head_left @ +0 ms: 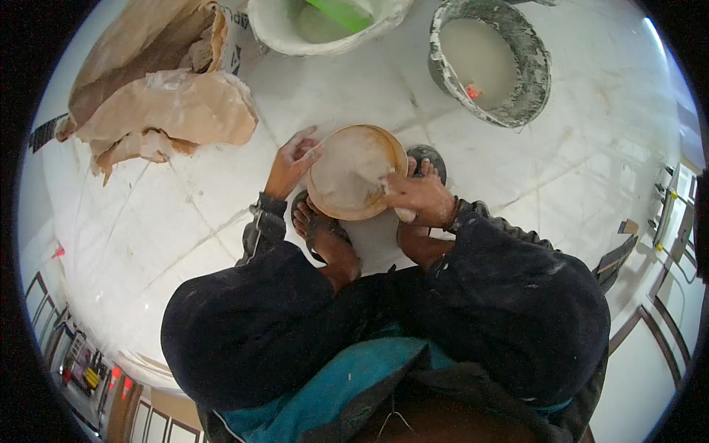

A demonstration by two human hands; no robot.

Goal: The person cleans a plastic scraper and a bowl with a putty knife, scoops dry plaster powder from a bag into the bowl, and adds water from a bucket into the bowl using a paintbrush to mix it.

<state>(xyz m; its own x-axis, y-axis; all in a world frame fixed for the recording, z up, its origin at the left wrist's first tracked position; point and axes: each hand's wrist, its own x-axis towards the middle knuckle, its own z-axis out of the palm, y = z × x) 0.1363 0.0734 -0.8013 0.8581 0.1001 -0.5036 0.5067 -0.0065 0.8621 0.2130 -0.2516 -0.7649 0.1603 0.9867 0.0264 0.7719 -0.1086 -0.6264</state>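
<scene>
Between my feet is a round, shallow, tan-rimmed pan or sieve (399, 148) with white powder in it; which of the two it is I cannot tell. My left hand (294, 161) is beside its left rim, fingers apart and loosely curved, the fingertips close to the edge. On the right, my right hand (422, 198) is closed at the rim, with its fingertips over the inner edge. White powder coats the fingers of both hands. The base of the round vessel is hidden from above.
A torn brown paper sack (166, 111) stands at the upper left. A white-crusted basin (332, 48) with a bright green object (341, 13) is at the top. To its right is a dark bucket (535, 70) of cloudy liquid. Pale dusty floor tiles (199, 192) surround my sandalled feet.
</scene>
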